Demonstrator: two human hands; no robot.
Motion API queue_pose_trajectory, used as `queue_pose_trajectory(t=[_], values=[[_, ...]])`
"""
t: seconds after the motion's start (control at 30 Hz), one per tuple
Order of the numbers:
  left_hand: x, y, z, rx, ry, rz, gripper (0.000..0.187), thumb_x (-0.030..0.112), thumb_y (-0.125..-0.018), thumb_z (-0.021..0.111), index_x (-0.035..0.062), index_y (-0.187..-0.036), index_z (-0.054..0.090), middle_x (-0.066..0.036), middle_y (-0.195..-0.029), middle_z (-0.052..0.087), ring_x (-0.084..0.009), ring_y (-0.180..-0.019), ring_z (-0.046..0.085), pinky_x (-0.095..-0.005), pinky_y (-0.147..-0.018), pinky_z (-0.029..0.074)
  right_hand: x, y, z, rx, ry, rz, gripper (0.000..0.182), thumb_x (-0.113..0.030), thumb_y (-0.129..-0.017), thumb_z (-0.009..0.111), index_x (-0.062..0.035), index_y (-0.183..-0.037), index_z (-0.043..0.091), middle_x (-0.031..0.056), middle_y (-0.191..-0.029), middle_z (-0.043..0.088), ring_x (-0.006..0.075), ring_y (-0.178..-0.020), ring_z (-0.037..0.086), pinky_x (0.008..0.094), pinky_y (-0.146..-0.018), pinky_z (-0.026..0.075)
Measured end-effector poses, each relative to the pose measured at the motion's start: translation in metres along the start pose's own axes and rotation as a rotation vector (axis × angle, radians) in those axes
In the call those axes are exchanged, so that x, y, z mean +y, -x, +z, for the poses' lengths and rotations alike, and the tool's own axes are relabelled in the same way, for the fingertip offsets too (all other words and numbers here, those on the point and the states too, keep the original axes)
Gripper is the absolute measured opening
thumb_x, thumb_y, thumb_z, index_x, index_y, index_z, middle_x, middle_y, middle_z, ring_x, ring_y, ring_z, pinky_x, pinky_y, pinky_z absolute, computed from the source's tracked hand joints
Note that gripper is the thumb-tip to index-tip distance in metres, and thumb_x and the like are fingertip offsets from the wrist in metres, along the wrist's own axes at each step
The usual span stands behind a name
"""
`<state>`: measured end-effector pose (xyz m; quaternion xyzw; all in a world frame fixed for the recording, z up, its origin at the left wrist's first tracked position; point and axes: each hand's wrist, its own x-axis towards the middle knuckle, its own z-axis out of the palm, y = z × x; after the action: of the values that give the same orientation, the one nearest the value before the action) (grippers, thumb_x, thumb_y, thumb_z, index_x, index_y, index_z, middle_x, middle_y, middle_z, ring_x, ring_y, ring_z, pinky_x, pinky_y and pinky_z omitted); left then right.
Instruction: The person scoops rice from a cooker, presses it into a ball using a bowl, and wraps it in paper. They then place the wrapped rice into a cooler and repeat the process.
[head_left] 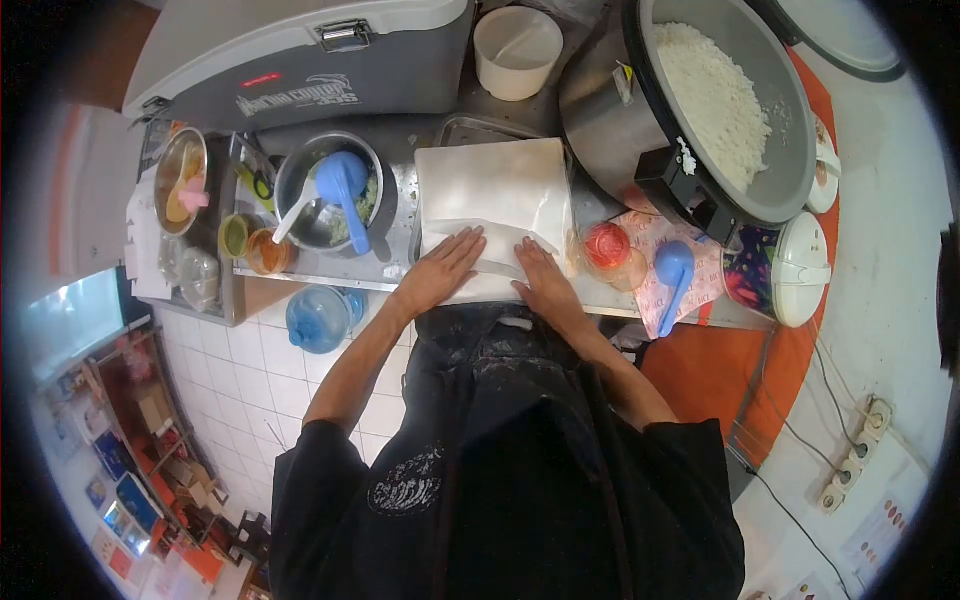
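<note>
A stack of cream-coloured paper sheets (490,190) lies on the counter directly in front of me. My left hand (446,266) rests flat on its near left part, fingers stretched out. On the near right part lies my right hand (548,280), likewise with fingers extended. Between the hands the top paper is creased and partly raised near the counter's edge. Neither hand grips anything that I can see. Left of the stack is a metal pot (293,172) with a blue scoop (342,178) and a white spoon (297,210) in it.
A large cooker full of white rice (705,100) stands at the back right. Near it are a red-lidded jar (607,245) and another blue scoop (674,265). A grey cooler box (300,85) and a beige tub (517,60) line the back. Sauce containers (268,252) sit at left.
</note>
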<state>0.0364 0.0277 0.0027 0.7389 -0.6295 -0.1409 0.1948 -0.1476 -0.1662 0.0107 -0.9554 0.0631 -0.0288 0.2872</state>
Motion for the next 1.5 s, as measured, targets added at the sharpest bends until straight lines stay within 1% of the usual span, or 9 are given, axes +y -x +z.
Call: queue_pose_trajectory(t=[0.17, 0.4, 0.47, 0.53, 0.63, 1.0, 1.2, 1.3, 1.5], values=[[-0.022, 0.017, -0.008, -0.051, -0.091, 0.056, 0.064, 0.012, -0.088, 0.063, 0.0025, -0.148, 0.045, -0.013, -0.153, 0.046, -0.0301, -0.139, 0.048, -0.0417, -0.117, 0.04, 0.012, 0.001, -0.007, 0.094, 0.131, -0.143, 0.038, -0.011, -0.083, 0.066, -0.0014, -0.12, 0.063, 0.0169, -0.129, 0.059, 0.036, -0.121, 0.056, 0.0495, -0.111, 0.041], [-0.035, -0.005, -0.009, -0.087, 0.088, -0.139, 0.045, 0.01, -0.085, 0.065, 0.0091, -0.13, 0.06, -0.011, -0.129, 0.065, -0.0332, -0.109, 0.065, -0.0449, -0.095, 0.053, 0.026, -0.018, -0.021, 0.049, -0.059, -0.185, 0.031, -0.008, -0.085, 0.062, -0.0012, -0.115, 0.062, 0.0153, -0.103, 0.063, 0.0383, -0.095, 0.059, 0.051, -0.089, 0.046], [-0.03, -0.021, -0.019, -0.121, 0.149, -0.211, 0.042, 0.011, -0.084, 0.068, 0.0098, -0.126, 0.061, -0.012, -0.125, 0.066, -0.0348, -0.103, 0.067, -0.046, -0.089, 0.055, 0.013, -0.036, -0.035, -0.229, -0.029, 0.215, 0.03, -0.011, -0.088, 0.065, -0.004, -0.117, 0.059, 0.0185, -0.105, 0.064, 0.0379, -0.103, 0.06, 0.0494, -0.092, 0.047], [-0.019, -0.044, -0.039, -0.229, 0.242, -0.532, 0.042, 0.015, -0.082, 0.072, 0.01, -0.122, 0.062, -0.014, -0.117, 0.067, -0.0362, -0.097, 0.069, -0.0468, -0.084, 0.056, 0.012, -0.055, -0.031, -0.229, -0.023, 0.275, 0.032, -0.011, -0.087, 0.068, -0.0037, -0.117, 0.058, 0.0192, -0.105, 0.063, 0.0384, -0.101, 0.061, 0.0487, -0.089, 0.049], [-0.016, -0.058, -0.032, -0.05, 0.103, -0.521, 0.044, 0.015, -0.08, 0.074, 0.0098, -0.122, 0.061, -0.016, -0.113, 0.067, -0.0347, -0.096, 0.069, -0.0483, -0.082, 0.056, 0.009, -0.067, -0.027, -0.163, 0.053, 0.287, 0.033, -0.012, -0.084, 0.073, -0.0019, -0.112, 0.056, 0.0208, -0.102, 0.063, 0.0398, -0.097, 0.065, 0.048, -0.081, 0.053], [-0.028, -0.063, -0.027, -0.163, -0.073, -0.356, 0.018, 0.012, -0.081, 0.068, 0.0042, -0.098, 0.067, -0.012, -0.099, 0.066, -0.0319, -0.089, 0.07, -0.0429, -0.073, 0.058, 0.0, -0.068, -0.027, -0.15, 0.217, 0.374, 0.022, -0.014, -0.086, 0.069, -0.0021, -0.1, 0.058, 0.0176, -0.096, 0.061, 0.0361, -0.09, 0.069, 0.0441, -0.073, 0.057], [-0.014, -0.022, -0.003, -0.023, -0.132, -0.26, 0.016, 0.014, -0.085, 0.066, 0.0014, -0.093, 0.061, -0.012, -0.099, 0.064, -0.0315, -0.089, 0.068, -0.0427, -0.072, 0.058, 0.009, -0.036, -0.002, -0.049, 0.115, 0.14, 0.013, -0.012, -0.089, 0.063, -0.0051, -0.099, 0.06, 0.0162, -0.097, 0.058, 0.036, -0.086, 0.066, 0.0471, -0.07, 0.054], [-0.005, -0.012, -0.017, 0.033, -0.011, -0.223, 0.018, 0.014, -0.088, 0.066, 0.0008, -0.099, 0.063, -0.013, -0.103, 0.063, -0.031, -0.095, 0.067, -0.0422, -0.074, 0.058, 0.002, -0.029, -0.01, 0.087, 0.192, -0.021, 0.027, -0.011, -0.086, 0.063, -0.0017, -0.111, 0.065, 0.017, -0.095, 0.057, 0.0363, -0.085, 0.064, 0.0477, -0.073, 0.053], [-0.011, -0.019, -0.017, 0.021, 0.142, -0.329, 0.02, 0.018, -0.087, 0.071, 0.0041, -0.101, 0.067, -0.011, -0.101, 0.063, -0.0315, -0.098, 0.066, -0.0422, -0.081, 0.056, -0.015, -0.047, -0.005, -0.023, -0.513, 0.67, 0.049, -0.034, -0.091, 0.07, 0.0074, -0.118, 0.067, 0.0191, -0.104, 0.064, 0.0316, -0.096, 0.064, 0.0387, -0.083, 0.052]])
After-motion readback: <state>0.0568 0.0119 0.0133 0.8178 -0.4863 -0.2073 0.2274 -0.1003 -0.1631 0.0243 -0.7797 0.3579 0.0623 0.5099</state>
